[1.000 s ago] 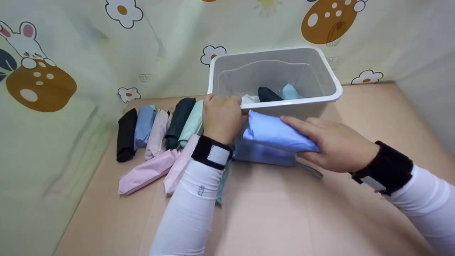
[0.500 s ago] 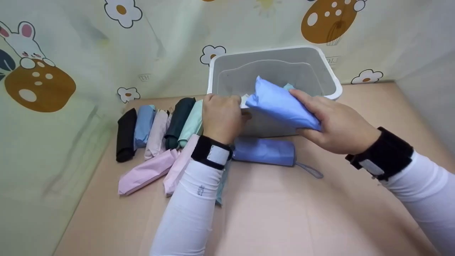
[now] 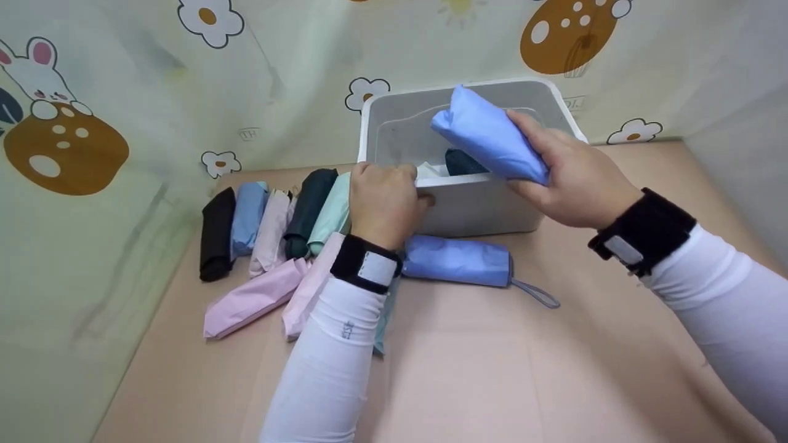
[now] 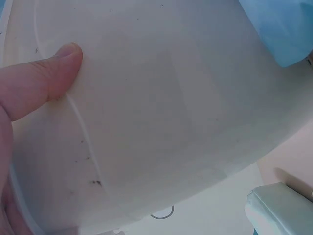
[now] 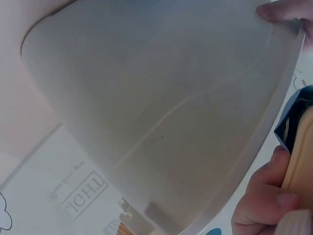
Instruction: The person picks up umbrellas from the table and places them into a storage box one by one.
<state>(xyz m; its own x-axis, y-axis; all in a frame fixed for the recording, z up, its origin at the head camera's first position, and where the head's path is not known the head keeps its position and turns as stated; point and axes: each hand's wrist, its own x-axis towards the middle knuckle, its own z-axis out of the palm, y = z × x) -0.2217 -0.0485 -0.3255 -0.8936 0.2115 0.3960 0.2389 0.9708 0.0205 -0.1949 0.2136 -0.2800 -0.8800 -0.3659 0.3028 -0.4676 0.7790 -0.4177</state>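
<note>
My right hand (image 3: 572,169) holds a light blue folded umbrella (image 3: 492,132), tilted above the front rim of a white plastic bin (image 3: 480,206). In the right wrist view, a peach-coloured end of this umbrella (image 5: 301,161) shows by the fingers. My left hand (image 3: 386,200) grips the bin's front rim near its left corner. Its thumb (image 4: 63,68) presses the outer wall in the left wrist view. Inside the bin lie a dark folded umbrella (image 3: 463,162) and something pale, partly hidden by the front wall.
A blue folded umbrella (image 3: 457,261) with a grey strap lies before the bin. Left of it, several folded umbrellas lie side by side, among them a black one (image 3: 217,237) and a pink one (image 3: 255,300). A patterned curtain (image 3: 295,74) hangs behind.
My right hand has lifted the light blue umbrella from in front of the bin to above its front rim, uncovering the blue umbrella on the table. The left hand stays put.
</note>
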